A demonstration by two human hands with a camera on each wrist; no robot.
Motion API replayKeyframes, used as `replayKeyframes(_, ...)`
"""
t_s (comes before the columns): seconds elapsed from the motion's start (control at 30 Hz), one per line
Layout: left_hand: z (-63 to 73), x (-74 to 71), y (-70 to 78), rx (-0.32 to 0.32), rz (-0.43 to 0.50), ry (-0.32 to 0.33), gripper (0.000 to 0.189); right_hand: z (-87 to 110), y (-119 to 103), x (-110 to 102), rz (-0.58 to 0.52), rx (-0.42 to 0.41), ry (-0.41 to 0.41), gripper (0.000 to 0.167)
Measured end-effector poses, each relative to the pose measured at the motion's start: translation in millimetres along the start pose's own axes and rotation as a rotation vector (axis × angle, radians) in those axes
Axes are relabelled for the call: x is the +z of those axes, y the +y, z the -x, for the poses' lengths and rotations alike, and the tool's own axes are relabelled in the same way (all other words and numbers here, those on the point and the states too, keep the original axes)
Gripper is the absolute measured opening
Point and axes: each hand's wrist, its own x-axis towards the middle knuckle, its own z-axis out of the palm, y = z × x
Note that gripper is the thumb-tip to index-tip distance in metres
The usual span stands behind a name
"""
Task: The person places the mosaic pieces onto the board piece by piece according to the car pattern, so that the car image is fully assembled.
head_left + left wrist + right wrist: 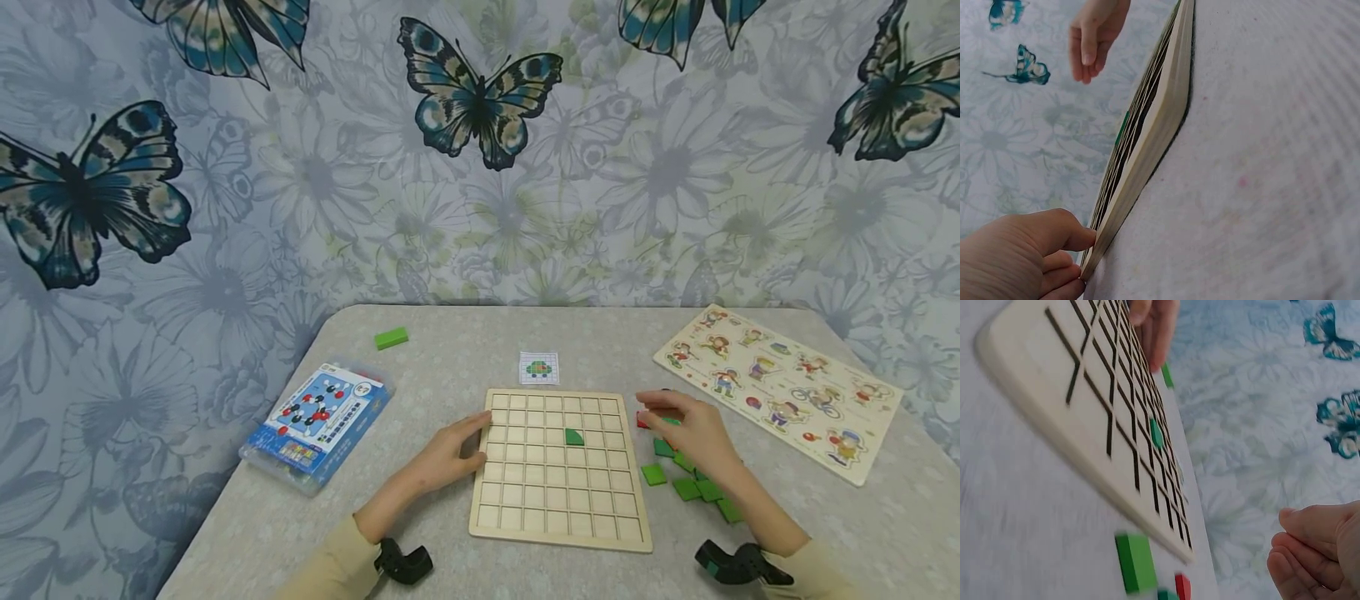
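Note:
A square wooden grid board [562, 540] lies on the table with one green quarter-round tile [574, 437] in an upper cell. My left hand [450, 452] rests against the board's left edge, thumb and fingertips touching the rim in the left wrist view. My right hand [693, 429] hovers beside the board's right edge, over a loose pile of green tiles [686, 489]. Its fingers are loosely bent, and nothing shows between them in the right wrist view [1313, 550]. A red piece [642, 419] peeks out under its fingertips, and the hand hides part of the pile.
Behind the board lies a small picture card [538, 367] with a green and orange pattern. A blue-labelled plastic box [318, 425] is at the left, with a green block [392, 338] beyond it. A wooden picture board [780, 392] lies at the right. A butterfly-patterned wall rises behind the table.

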Motion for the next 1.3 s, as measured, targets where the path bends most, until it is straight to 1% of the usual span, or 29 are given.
replayKeyframes(0.13, 0.2, 0.7, -0.9, 0.011, 0.001, 0.001, 0.063, 9.8, 11.8, -16.9, 0.001, 0.031, 0.005, 0.029)
replayKeyframes(0.3, -0.5, 1.3, -1.0, 0.006, -0.005, 0.003, 0.063, 22.8, 17.2, -28.0, 0.023, 0.068, -0.015, 0.028)
replayKeyframes(0.4, -1.4, 0.7, -0.3, 0.01, -0.01, 0.006, 0.063, 31.7, 19.9, -31.3, -0.004, 0.084, -0.066, 0.026)
replayKeyframes(0.57, -1.0, 0.1, 0.3, 0.023, -0.003, 0.011, 0.062, 45.2, 26.2, -25.9, -0.09, 0.054, -0.187, 0.026)
replayKeyframes(0.67, -0.8, 0.1, -0.6, 0.025, -0.003, 0.01, 0.062, 49.3, 28.2, -19.5, -0.088, 0.024, -0.243, 0.029)
replayKeyframes(0.73, -0.7, 0.3, -1.4, 0.025, -0.005, 0.009, 0.062, 50.4, 29.2, -15.6, -0.051, -0.009, -0.262, 0.031)
replayKeyframes(0.83, -0.3, 0.6, -1.9, 0.026, -0.002, 0.007, 0.062, 51.1, 30.5, -11.4, 0.026, -0.073, -0.257, 0.032)
replayKeyframes(0.9, 0.2, 0.7, -2.0, 0.024, 0.005, 0.008, 0.062, 51.2, 31.5, -9.3, 0.062, -0.108, -0.238, 0.032)
replayKeyframes(1.0, 1.1, 0.6, -1.2, 0.022, 0.012, 0.008, 0.062, 51.7, 32.9, -7.1, 0.092, -0.139, -0.214, 0.032)
replayKeyframes(1.1, 1.4, 0.5, -0.6, 0.019, 0.011, 0.01, 0.062, 51.9, 34.3, -5.7, 0.104, -0.156, -0.204, 0.031)
replayKeyframes(1.2, 1.3, 0.3, -0.4, 0.023, 0.005, 0.013, 0.062, 51.4, 34.9, -5.1, 0.105, -0.152, -0.202, 0.031)
replayKeyframes(1.3, 1.4, 0.1, -0.1, 0.028, 0.005, 0.012, 0.061, 49.6, 31.7, -6.3, 0.107, -0.137, -0.181, 0.03)
